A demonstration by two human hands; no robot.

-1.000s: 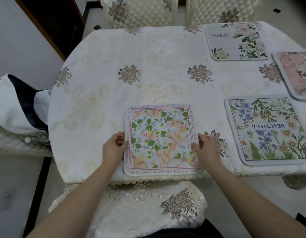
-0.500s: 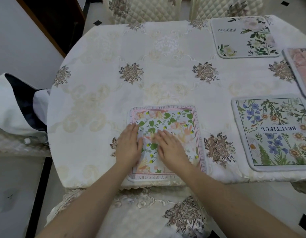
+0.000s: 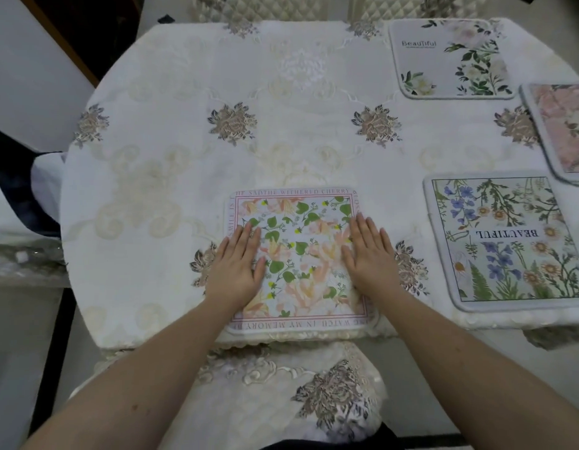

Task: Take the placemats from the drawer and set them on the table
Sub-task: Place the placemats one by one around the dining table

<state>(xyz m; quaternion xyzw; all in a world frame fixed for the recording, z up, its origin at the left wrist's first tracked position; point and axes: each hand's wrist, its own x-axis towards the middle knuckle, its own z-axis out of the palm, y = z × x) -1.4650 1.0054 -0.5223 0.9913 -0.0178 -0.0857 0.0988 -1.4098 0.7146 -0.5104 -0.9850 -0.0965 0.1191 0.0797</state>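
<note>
Covering the round table is a cream embroidered tablecloth point(image 3: 171, 177) with brownish flower motifs, and on it, at the near edge, I see the peach and green floral placemat point(image 3: 301, 241) lying flat, with a pink border and a line of text around it. My left hand point(image 3: 237, 266) rests on the left side of this placemat, palm down, fingers straight and together, partly over the mat's edge and the cloth. My right hand point(image 3: 369, 258) lies flat on the right side in the same way, fingers stretched, holding nothing. To the right, near, is a wildflower placemat point(image 3: 508, 241) with the word BEAUTIFUL upside down. Beyond it a pink placemat point(image 3: 564, 131) is cut by the frame edge, and farther back lies a grey placemat point(image 3: 447, 60) with white flowers. Just below the table edge stands a chair point(image 3: 281, 391) in matching embroidered cover.
</note>
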